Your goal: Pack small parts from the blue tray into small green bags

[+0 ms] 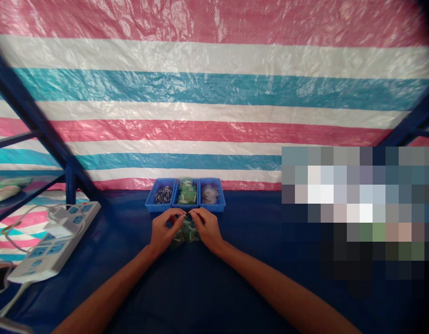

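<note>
From the head view, we see our left hand (164,230) and right hand (207,227) meeting over a small bundle of green packets in clear plastic (185,234). It lies on the dark blue cloth-covered surface (159,297), just in front of three rectangular blue plastic bins (185,208). Our fingers (179,214) come together on top of the bundle, clamped on it from both sides. Its long axis seems to run side to side, but our hands hide much of it. The side-by-side bins hold small dark-and-silver pieces (163,195), green packets (185,191) and clear bags (210,194), left to right. A white power strip (54,243) lies well to our left, below a striped plastic tarp (214,93).
</note>
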Demonstrator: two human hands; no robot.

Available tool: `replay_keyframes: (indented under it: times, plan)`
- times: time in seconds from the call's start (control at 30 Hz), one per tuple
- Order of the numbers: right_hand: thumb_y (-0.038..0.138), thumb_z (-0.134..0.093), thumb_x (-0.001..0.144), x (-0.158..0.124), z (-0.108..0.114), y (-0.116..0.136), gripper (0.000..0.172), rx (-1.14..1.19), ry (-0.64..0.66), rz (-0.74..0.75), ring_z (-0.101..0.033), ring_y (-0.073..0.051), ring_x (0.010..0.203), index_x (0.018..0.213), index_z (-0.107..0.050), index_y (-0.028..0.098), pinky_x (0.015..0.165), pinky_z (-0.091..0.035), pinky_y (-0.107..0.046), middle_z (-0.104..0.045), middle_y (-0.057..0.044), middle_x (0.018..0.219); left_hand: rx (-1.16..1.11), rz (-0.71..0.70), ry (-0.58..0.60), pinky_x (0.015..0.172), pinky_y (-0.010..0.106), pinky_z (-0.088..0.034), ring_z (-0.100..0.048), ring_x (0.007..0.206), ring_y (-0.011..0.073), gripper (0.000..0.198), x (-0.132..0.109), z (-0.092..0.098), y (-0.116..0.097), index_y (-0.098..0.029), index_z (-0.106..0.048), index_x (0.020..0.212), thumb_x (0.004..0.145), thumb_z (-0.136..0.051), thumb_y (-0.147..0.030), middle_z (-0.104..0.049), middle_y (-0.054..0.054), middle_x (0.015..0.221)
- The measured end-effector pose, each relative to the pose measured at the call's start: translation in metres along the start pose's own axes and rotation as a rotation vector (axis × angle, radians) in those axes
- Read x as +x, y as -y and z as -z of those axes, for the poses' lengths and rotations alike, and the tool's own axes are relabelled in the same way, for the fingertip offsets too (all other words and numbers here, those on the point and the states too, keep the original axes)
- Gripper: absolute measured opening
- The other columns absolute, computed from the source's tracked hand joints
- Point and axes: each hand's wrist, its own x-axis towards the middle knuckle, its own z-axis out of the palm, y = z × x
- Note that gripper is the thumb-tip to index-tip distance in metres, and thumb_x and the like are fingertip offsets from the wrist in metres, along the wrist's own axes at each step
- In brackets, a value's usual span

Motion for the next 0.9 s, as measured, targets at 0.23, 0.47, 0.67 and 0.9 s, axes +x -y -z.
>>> replay_keyframes:
  times: [0.23, 0.47, 0.67, 0.9]
  plan:
    - [0.031, -0.040, 0.094, -0.0014, -0.0011, -0.0029, 0.030, 0.011, -0.009, -0.045, -0.057, -0.015, 0.073, 0.089, -0.066, 0.018, 0.063, -0.042, -0.023, -0.062, -0.004, 0.079, -0.030, 0.054, -0.018, 0.055, 0.020, -0.046, -0.055, 0.050, 0.0077, 0.016, 0.0001, -0.0032, 0.0032, -0.015, -0.062, 0.085, 0.085, -0.054, -0.030, -0.067, 0.002, 0.082]
    - [0.031, -0.039, 0.094, -0.0015, -0.0002, -0.0028, 0.029, 0.032, -0.040, -0.059, -0.059, -0.016, 0.077, 0.092, -0.065, 0.018, 0.064, -0.043, -0.023, -0.063, -0.005, 0.084, 0.033, -0.030, 0.040, 0.064, 0.023, -0.048, -0.057, 0.061, 0.0108, 0.021, 0.0043, -0.0042, 0.0060, -0.019, -0.066, 0.101, 0.087, -0.053, -0.027, -0.066, 0.004, 0.089]
    - [0.031, -0.040, 0.093, -0.0020, -0.0006, -0.0030, 0.028, 0.054, -0.063, -0.064, -0.059, -0.016, 0.077, 0.096, -0.064, 0.017, 0.064, -0.044, -0.024, -0.064, -0.005, 0.086, 0.018, 0.028, 0.006, 0.058, 0.021, -0.046, -0.055, 0.057, 0.0099, 0.017, 0.0030, -0.0054, 0.0089, -0.017, -0.066, 0.090, 0.084, -0.058, -0.031, -0.066, 0.002, 0.083]
    - [0.031, -0.043, 0.092, -0.0030, -0.0008, -0.0041, 0.025, 0.066, -0.061, -0.065, -0.059, -0.016, 0.076, 0.099, -0.064, 0.018, 0.064, -0.044, -0.025, -0.064, -0.005, 0.087, -0.018, 0.075, 0.029, 0.054, 0.020, -0.044, -0.051, 0.049, 0.0077, 0.018, 0.0020, -0.0051, 0.0069, -0.017, -0.066, 0.087, 0.085, -0.056, -0.032, -0.066, 0.000, 0.077]
